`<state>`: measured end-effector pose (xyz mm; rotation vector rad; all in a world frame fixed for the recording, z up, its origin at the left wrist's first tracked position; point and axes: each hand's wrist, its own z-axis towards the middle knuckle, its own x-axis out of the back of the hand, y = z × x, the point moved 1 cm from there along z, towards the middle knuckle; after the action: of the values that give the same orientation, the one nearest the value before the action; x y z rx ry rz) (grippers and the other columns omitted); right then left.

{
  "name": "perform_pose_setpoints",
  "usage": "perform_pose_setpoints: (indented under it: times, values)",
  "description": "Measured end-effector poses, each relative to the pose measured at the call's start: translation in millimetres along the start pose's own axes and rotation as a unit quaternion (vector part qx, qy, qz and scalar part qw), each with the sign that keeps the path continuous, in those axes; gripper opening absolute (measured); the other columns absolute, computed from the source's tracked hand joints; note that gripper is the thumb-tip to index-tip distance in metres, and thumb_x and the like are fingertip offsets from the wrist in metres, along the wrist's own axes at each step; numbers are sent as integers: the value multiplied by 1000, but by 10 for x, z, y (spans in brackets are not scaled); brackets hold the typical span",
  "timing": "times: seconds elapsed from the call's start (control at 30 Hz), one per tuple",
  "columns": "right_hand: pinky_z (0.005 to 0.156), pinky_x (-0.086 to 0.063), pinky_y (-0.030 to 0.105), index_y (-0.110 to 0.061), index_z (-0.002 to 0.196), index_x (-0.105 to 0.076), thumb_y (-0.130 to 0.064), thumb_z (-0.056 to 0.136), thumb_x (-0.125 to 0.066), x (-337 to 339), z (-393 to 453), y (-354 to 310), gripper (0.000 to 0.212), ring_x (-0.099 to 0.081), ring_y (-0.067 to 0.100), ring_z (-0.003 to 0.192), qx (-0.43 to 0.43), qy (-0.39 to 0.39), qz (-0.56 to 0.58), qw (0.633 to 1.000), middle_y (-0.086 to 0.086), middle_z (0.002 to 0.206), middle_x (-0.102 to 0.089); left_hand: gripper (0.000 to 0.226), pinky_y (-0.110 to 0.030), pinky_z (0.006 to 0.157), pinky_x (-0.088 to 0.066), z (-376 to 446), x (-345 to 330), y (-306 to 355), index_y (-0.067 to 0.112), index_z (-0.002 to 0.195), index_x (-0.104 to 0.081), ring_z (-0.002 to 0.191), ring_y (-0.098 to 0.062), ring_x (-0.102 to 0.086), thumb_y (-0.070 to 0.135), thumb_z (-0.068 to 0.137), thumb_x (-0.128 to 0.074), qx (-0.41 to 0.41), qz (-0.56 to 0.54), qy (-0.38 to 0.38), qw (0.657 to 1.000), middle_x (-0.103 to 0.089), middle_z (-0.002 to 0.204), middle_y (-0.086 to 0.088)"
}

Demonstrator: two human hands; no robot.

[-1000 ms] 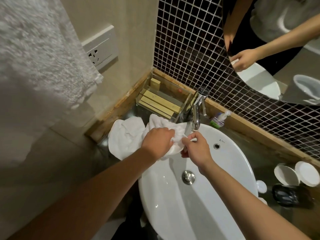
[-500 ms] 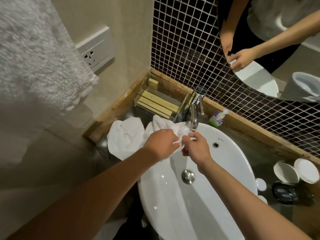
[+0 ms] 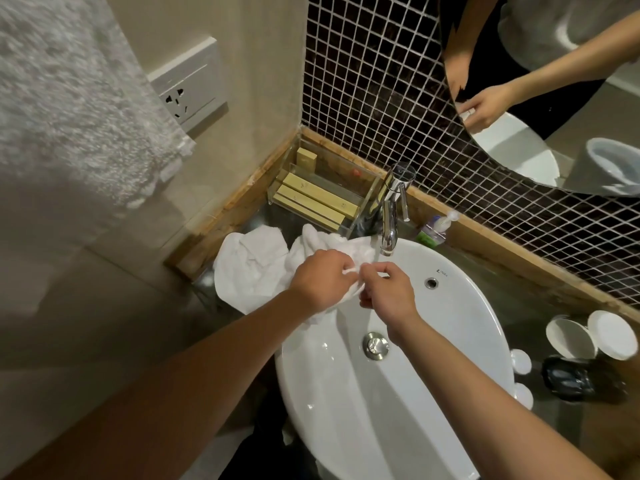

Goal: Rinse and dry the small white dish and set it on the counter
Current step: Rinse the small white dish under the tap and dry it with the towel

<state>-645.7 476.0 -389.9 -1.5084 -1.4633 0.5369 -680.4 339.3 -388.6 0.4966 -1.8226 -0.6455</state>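
Over the back left of the white basin (image 3: 467, 306), my left hand (image 3: 322, 278) is closed on a crumpled white towel (image 3: 249, 268), which trails onto the counter on the left. Touching it from the right, my right hand (image 3: 388, 289) pinches the small white dish (image 3: 349, 270). Only a thin white edge of the dish shows between the fingers. The rest is hidden by the towel and both hands. No water runs from the chrome faucet (image 3: 389, 216) just behind the hands.
A clear box of packets (image 3: 311, 199) stands in the back corner and a soap bottle (image 3: 433, 230) beside the faucet. On the counter at right are white cups (image 3: 571, 341), a lid (image 3: 611, 334), a black object (image 3: 581, 375) and small round white pieces (image 3: 520, 361). A towel (image 3: 69, 98) hangs at left.
My hands have stayed together under the faucet, working the towel around the dish. The towel has bunched tighter under my left hand, so less of it shows between the hands.
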Motion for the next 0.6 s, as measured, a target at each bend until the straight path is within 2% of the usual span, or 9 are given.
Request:
perform_pose_setpoints:
  times: [0.13,0.23,0.33,0.47,0.53,0.6]
  values:
    - [65,-57,37,-11,97,-66,-29,91,-61,21,15,18,20,-59,17,53,-15,12,3,1000,7,65,-65,25,-39,63,-51,-20,12,-17,14,71,-69,59,-15,-54,32,86,-61,-13,-39,-63,997,-63,66,-9]
    - [64,-56,37,-10,97,-67,-27,91,-61,33,15,59,19,-57,16,50,-21,5,1,1000,3,61,-63,21,-32,58,-44,-45,76,-43,21,73,-71,62,-15,-56,37,84,-62,-43,26,-112,992,-63,66,-5]
    - [66,-56,39,-8,93,-68,-27,90,-61,22,-9,93,20,-55,14,48,-28,1,4,1000,2,59,-61,15,-32,67,-50,-58,136,-87,26,80,-74,71,-15,-59,37,84,-65,-48,33,-140,988,-65,72,1]
    - [65,-54,40,-11,75,-61,-31,91,-60,-15,-34,94,26,-53,16,47,-36,12,24,999,1,55,-58,25,-35,64,-46,-55,86,22,17,69,-69,68,-20,-58,37,85,-65,-29,5,-94,995,-63,66,-4]
    - [63,-52,38,-13,69,-59,-32,92,-59,-9,-27,79,30,-52,16,47,-36,21,27,999,0,52,-56,37,-32,54,-39,-50,26,82,18,53,-55,55,-19,-49,34,85,-65,-26,-21,-58,998,-52,54,-2]
    - [63,-52,38,-12,69,-59,-32,92,-59,16,-27,73,31,-52,16,47,-36,28,27,999,0,51,-56,42,-28,49,-33,-53,-24,109,19,49,-46,49,-16,-42,31,84,-66,-23,-34,-34,999,-45,48,0]
